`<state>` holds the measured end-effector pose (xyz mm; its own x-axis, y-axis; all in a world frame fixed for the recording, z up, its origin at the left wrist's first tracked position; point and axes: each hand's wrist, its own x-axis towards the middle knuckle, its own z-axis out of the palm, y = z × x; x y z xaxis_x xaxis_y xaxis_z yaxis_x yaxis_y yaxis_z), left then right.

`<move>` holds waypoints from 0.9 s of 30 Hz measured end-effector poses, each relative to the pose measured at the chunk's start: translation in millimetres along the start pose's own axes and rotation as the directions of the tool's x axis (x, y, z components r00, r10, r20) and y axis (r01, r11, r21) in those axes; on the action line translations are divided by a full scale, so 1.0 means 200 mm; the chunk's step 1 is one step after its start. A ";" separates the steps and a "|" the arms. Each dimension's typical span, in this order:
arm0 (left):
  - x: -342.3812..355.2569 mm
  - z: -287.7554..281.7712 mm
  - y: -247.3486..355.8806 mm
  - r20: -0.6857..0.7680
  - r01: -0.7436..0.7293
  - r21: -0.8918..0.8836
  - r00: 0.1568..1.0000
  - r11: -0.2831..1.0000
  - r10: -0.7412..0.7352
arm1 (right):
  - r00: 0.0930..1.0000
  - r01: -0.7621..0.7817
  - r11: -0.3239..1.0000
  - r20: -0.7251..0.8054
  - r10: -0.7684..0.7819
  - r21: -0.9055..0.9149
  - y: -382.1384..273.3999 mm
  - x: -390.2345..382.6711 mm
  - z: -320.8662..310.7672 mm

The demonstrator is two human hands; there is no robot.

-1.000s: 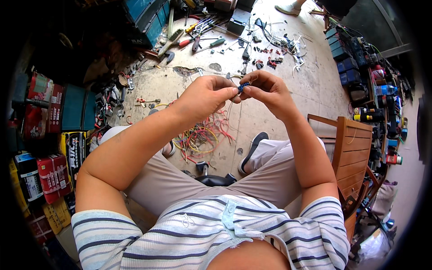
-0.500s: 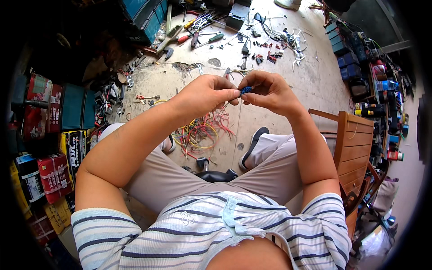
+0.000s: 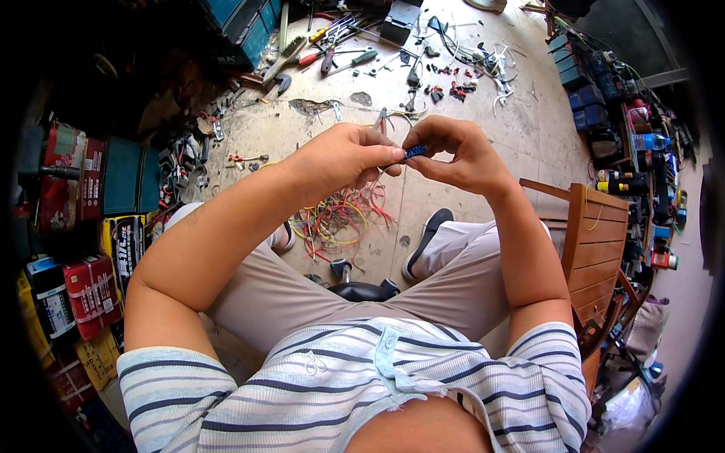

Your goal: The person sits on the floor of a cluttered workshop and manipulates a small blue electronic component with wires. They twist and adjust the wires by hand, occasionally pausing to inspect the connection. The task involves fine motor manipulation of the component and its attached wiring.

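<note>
A small blue piece with dark ridges point(image 3: 415, 151), perhaps a connector or cable end, sits between my two hands above the floor. My right hand point(image 3: 464, 157) pinches it between thumb and fingers. My left hand point(image 3: 353, 157) is closed at its other end, thumb and index fingertip pressed together on a thin dark part. A pale thin strand, possibly wire, shows below the left fingertips. My fingers hide much of what they hold. Below my hands, a tangle of red and yellow wires point(image 3: 343, 219) lies on the floor.
Pliers point(image 3: 383, 119) lie just beyond my hands. Farther off are screwdrivers point(image 3: 364, 58), a brush point(image 3: 285, 58) and small red and black parts point(image 3: 458, 90). A wooden slatted chair point(image 3: 596, 249) stands at right. Boxed batteries point(image 3: 91, 294) are stacked at left.
Both hands keep their pinch on the small blue piece. My right fingers have shifted slightly, and a little more of the piece shows between them.
</note>
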<state>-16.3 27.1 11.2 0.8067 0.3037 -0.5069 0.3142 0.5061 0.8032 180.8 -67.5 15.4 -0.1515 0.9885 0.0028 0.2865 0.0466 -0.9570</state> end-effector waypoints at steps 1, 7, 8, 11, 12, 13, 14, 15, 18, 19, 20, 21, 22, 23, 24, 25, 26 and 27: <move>0.00 0.00 0.00 0.016 0.007 -0.019 1.000 1.000 -0.006 | 1.000 0.008 1.000 0.002 -0.008 0.002 0.00 0.00 0.00; 0.02 -0.01 -0.01 0.072 0.019 -0.051 0.997 0.999 -0.015 | 1.000 0.001 1.000 0.022 -0.001 0.003 -0.01 -0.01 0.00; 0.01 -0.01 -0.01 0.068 0.022 -0.034 0.997 0.999 -0.019 | 1.000 -0.002 1.000 0.015 0.002 0.004 0.00 -0.01 0.01; 0.00 -0.01 0.02 0.070 0.035 0.007 0.997 0.999 -0.035 | 1.000 -0.001 1.000 0.012 0.001 -0.013 -0.01 -0.02 0.01; 0.00 -0.01 0.02 0.074 0.039 0.013 0.996 0.999 -0.040 | 1.000 0.002 1.000 0.017 -0.001 -0.021 -0.01 -0.02 0.01; 0.00 -0.01 0.02 0.077 0.042 0.019 0.996 0.999 -0.044 | 1.000 0.005 1.000 0.015 -0.004 -0.028 -0.01 -0.02 0.02; 0.00 -0.01 0.02 0.058 0.046 0.028 0.997 0.999 -0.048 | 1.000 0.008 0.999 0.013 -0.007 -0.034 -0.02 -0.02 0.02; -0.01 0.00 0.02 0.040 0.050 0.038 0.998 0.998 -0.052 | 1.000 0.011 0.999 0.010 -0.010 -0.041 -0.02 -0.02 0.02; -0.02 0.01 0.02 -0.007 0.045 0.051 0.999 0.998 -0.044 | 1.000 0.003 0.999 -0.006 -0.003 -0.048 0.00 -0.02 0.02; -0.02 0.02 0.02 -0.022 0.040 0.052 0.999 0.998 -0.039 | 1.000 0.006 0.998 -0.007 -0.006 -0.060 0.00 -0.02 0.02; -0.02 0.02 0.02 -0.026 0.030 0.070 0.999 0.997 -0.029 | 1.000 0.009 0.997 -0.009 -0.009 -0.071 -0.01 -0.03 0.02; -0.02 0.02 0.02 -0.029 0.021 0.088 0.999 0.996 -0.018 | 1.000 0.012 0.997 -0.011 -0.013 -0.083 -0.02 -0.03 0.02; -0.02 0.02 0.02 -0.033 0.011 0.107 0.999 0.994 -0.008 | 1.000 0.005 0.997 -0.018 -0.006 -0.076 -0.01 -0.03 0.01; -0.02 0.02 0.03 -0.039 -0.004 0.149 0.999 0.989 0.010 | 1.000 -0.003 0.998 -0.024 0.001 -0.068 0.00 -0.02 0.01; -0.02 0.02 0.03 -0.044 -0.018 0.192 0.999 0.981 0.027 | 0.999 -0.010 0.998 -0.032 0.008 -0.060 0.00 -0.02 0.01; -0.03 0.01 0.04 -0.048 -0.032 0.235 0.998 0.971 0.044 | 1.000 -0.017 0.998 -0.026 0.015 -0.064 0.01 -0.02 0.01; -0.02 0.00 0.04 -0.044 -0.025 0.233 0.998 0.972 0.037 | 1.000 -0.024 0.997 -0.020 0.023 -0.068 0.01 -0.02 0.00; -0.02 -0.01 0.05 -0.043 -0.019 0.231 0.999 0.973 0.029 | 1.000 -0.030 0.997 -0.012 0.029 -0.071 0.01 -0.02 0.00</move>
<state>-18.7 32.6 20.3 0.7932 0.3530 -0.4961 0.4063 0.3000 0.8631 181.6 -71.7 13.0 -0.1320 0.9910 -0.0214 0.3573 0.0274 -0.9336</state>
